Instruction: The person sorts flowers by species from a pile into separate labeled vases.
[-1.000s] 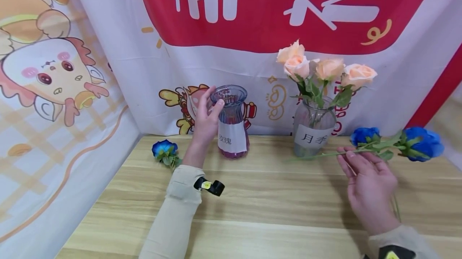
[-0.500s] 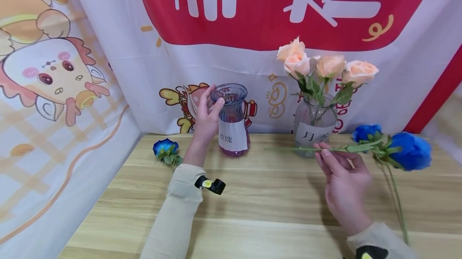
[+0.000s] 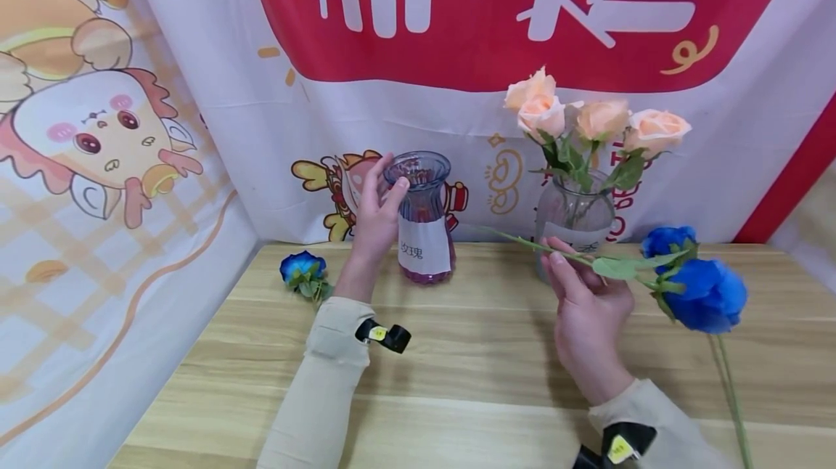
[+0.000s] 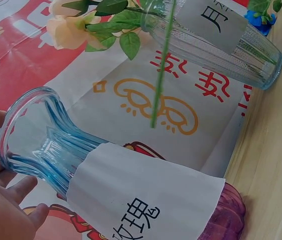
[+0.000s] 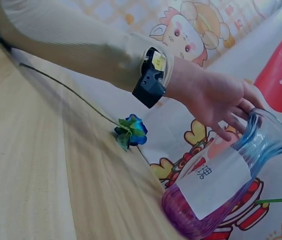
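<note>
The blue rose (image 3: 708, 296) is off the table, held in the air by its green stem, which runs from the bloom on the right up and leftward, its bare tip ending just right of the blue-and-purple vase (image 3: 423, 218). The right hand (image 3: 588, 309) pinches this stem between thumb and fingers near a leaf, in front of the clear vase (image 3: 575, 216). The bloom hangs to the right of that hand, tilted slightly downward.

The left hand (image 3: 374, 218) grips the neck of the blue-and-purple vase, fingers curled round its flared rim from the left side; the left wrist view shows the fingertips (image 4: 28, 187) against the ribbed glass. This vase stands upright on the wooden table (image 3: 457, 382) near the back edge and wears a white paper label with printed characters. Its lower part is purple, its upper part blue.

The clear vase, also labelled, stands to the right and holds peach roses (image 3: 594, 119) with green leaves. A second blue rose (image 3: 666, 239) lies on the table behind the held bloom, and a third blue rose (image 3: 300, 269) lies at the far left beside the left forearm. A printed cloth backdrop (image 3: 196, 91) with cartoon figures and a red banner hangs behind.
</note>
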A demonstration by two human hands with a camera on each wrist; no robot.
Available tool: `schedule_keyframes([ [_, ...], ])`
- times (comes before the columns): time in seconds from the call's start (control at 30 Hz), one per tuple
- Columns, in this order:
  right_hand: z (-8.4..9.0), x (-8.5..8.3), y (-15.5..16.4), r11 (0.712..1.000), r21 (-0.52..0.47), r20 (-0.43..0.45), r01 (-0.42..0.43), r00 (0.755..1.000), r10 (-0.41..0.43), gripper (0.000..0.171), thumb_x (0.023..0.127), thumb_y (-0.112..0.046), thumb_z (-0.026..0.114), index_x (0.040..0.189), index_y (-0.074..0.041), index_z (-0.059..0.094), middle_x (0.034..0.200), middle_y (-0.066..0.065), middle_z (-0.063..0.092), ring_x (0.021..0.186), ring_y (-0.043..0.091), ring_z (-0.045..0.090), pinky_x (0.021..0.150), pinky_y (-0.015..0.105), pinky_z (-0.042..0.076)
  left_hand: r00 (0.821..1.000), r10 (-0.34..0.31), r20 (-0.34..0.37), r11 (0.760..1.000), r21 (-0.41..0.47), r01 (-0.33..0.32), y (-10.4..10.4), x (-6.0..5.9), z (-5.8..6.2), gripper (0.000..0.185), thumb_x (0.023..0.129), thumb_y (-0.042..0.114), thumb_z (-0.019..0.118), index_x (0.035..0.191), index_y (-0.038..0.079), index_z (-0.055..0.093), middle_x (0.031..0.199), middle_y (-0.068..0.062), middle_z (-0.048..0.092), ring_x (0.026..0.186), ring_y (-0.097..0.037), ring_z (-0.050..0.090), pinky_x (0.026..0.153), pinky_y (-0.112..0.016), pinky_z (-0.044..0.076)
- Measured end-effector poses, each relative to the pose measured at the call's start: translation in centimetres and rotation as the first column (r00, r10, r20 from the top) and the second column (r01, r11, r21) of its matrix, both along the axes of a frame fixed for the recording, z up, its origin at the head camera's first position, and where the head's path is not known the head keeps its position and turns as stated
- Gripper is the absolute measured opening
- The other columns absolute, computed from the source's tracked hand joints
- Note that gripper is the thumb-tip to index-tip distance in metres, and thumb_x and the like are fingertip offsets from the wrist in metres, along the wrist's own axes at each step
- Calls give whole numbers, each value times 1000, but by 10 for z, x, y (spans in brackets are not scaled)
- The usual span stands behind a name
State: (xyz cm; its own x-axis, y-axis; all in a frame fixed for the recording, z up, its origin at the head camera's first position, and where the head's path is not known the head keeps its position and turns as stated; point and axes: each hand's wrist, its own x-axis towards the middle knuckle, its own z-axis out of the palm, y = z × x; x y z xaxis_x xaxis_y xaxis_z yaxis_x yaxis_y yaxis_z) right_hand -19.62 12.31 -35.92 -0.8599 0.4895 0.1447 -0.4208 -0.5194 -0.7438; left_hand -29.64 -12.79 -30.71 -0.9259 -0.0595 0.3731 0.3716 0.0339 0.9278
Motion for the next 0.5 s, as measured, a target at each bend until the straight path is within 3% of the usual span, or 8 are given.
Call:
schedule_keyframes([
  [0.23,5,-2,-20,989,136,-28,57,998,-54,26,92,-4,80,105,6,60,122,15,79,113,20,78,97,31,61,1000,1,7,1000,3,-1,0,0,-1,60,111,30,54,166,22,32,168,-5,41,150,-25,47,126,-47,41],
  [0.5,11,-9,-34,969,226,-77,101,993,-86,26,94,-7,79,110,5,62,121,11,80,116,21,77,100,28,60,1000,-2,4,1000,5,2,0,-1,-1,60,111,31,54,166,23,33,168,-4,40,151,-25,46,126,-48,40],
])
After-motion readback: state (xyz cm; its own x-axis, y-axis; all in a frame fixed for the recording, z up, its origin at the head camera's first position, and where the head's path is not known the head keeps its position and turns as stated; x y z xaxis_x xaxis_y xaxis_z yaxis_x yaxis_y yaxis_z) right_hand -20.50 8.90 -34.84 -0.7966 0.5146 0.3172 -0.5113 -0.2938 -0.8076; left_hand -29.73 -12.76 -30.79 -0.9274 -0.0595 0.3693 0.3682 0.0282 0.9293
